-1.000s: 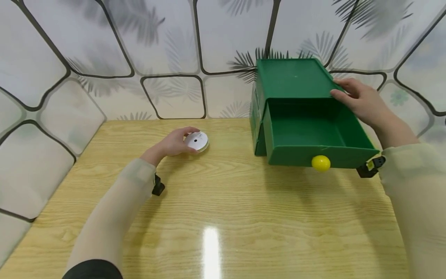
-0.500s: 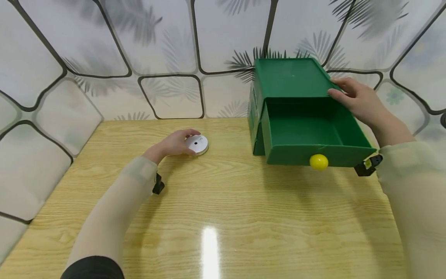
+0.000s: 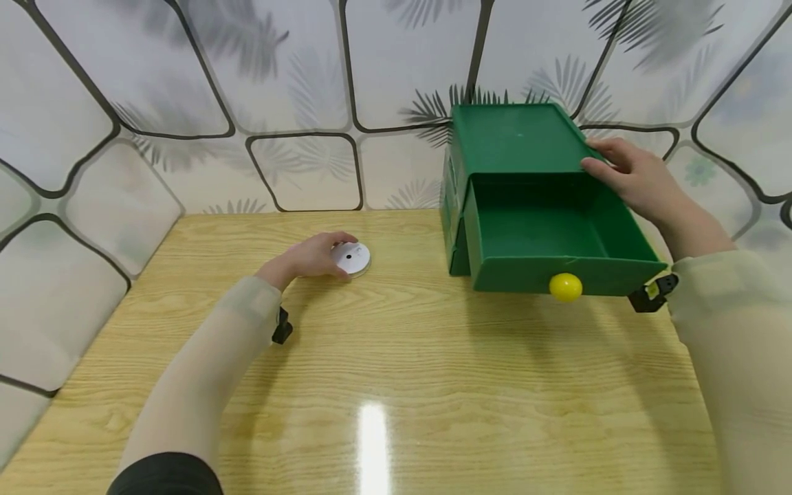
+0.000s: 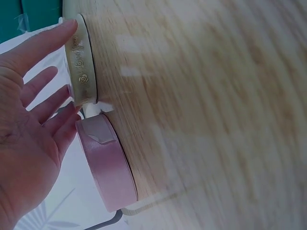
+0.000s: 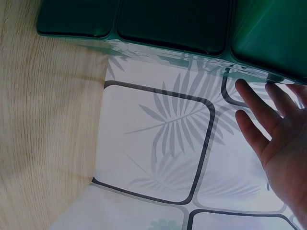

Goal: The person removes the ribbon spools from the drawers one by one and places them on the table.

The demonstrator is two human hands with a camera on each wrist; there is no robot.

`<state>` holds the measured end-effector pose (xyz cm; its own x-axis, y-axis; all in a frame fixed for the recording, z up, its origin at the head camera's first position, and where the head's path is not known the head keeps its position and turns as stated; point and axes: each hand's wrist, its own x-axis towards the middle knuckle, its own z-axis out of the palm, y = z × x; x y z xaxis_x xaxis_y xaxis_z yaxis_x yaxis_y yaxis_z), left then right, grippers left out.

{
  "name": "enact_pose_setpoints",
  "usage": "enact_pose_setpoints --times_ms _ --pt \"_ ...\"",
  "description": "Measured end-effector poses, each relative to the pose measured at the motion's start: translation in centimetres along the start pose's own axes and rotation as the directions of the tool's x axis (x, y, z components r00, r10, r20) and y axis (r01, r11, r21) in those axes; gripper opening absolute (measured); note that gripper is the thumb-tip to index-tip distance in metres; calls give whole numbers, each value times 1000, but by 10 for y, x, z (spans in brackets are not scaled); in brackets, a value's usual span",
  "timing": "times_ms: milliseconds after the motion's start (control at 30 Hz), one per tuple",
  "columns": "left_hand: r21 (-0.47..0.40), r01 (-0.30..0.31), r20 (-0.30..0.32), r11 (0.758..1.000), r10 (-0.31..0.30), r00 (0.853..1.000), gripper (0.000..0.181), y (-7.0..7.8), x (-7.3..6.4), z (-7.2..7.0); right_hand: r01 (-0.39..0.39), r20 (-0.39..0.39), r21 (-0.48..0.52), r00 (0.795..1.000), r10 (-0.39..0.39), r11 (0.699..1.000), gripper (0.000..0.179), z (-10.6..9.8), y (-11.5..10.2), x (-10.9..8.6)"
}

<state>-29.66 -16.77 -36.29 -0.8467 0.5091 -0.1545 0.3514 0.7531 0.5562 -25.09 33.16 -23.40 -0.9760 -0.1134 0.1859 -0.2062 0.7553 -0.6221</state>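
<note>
In the head view my left hand [image 3: 315, 256] spans a flat ribbon spool with a white top [image 3: 351, 258], thumb at its near rim and fingers behind. The left wrist view shows this spool's cream embossed ribbon [image 4: 80, 64] between my thumb and fingers, its lower rim right at the table. Beside it, by my little finger, stands a pink ribbon roll [image 4: 106, 163], hidden in the head view. My right hand [image 3: 637, 180] rests at the top right edge of a green cabinet [image 3: 516, 141], fingers extended along its side. Its top drawer [image 3: 572, 275], with a yellow knob [image 3: 566, 287], is pulled out and empty.
Below the drawer, the cabinet has open compartments [image 5: 172, 24], seen in the right wrist view. A patterned wall covering [image 3: 309, 69] rises behind the wood-grain table [image 3: 309, 385]. The drawer overhangs the table's right part.
The cream ribbon spool has come down slightly toward the table in my left hand. My right hand has kept its place on the cabinet; the view has shifted a little.
</note>
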Motion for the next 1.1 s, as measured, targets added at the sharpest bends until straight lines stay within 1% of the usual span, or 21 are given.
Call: enact_pose_setpoints --times_ms 167,267,367,433,533,700,733,800,867,933,1100 --pt "-2 -3 -10 1000 3 1000 74 3 -2 1 -4 2 1 1000 4 1000 62 1 -1 -1" --pt "-30 -10 -18 999 10 1000 73 7 -5 1 -7 4 2 1000 7 1000 62 1 -2 -1" --pt "-62 -46 -36 997 44 998 69 13 -9 -1 -9 1 2 1000 9 1000 62 1 -2 -1" --pt "-68 -84 -56 994 80 995 67 18 -13 -3 -11 -2 2 1000 11 1000 62 1 -2 -1" --pt "-72 -122 -89 990 116 989 65 26 -20 -5 -10 -7 1 1000 10 1000 62 1 -1 0" --pt "-77 -129 -136 989 118 984 63 40 -35 -5 -5 -10 1 1000 5 1000 62 0 0 0" --pt "-90 -137 -145 986 123 982 62 43 -38 -5 -3 -9 1 1000 3 1000 62 0 0 0" --pt "-121 -157 -164 980 136 977 59 48 -42 -3 0 -9 0 1000 0 1000 61 0 0 -1" --pt "-162 -193 -183 968 163 970 55 54 -46 -1 3 -10 0 1000 -3 1000 61 0 -1 -1" --pt "-210 -231 -194 950 191 962 52 61 -50 2 6 -12 -2 1000 -6 1000 61 1 0 -1" --pt "-278 -296 -213 914 242 947 45 81 -60 11 9 -17 -4 1000 -9 1000 61 1 0 0"
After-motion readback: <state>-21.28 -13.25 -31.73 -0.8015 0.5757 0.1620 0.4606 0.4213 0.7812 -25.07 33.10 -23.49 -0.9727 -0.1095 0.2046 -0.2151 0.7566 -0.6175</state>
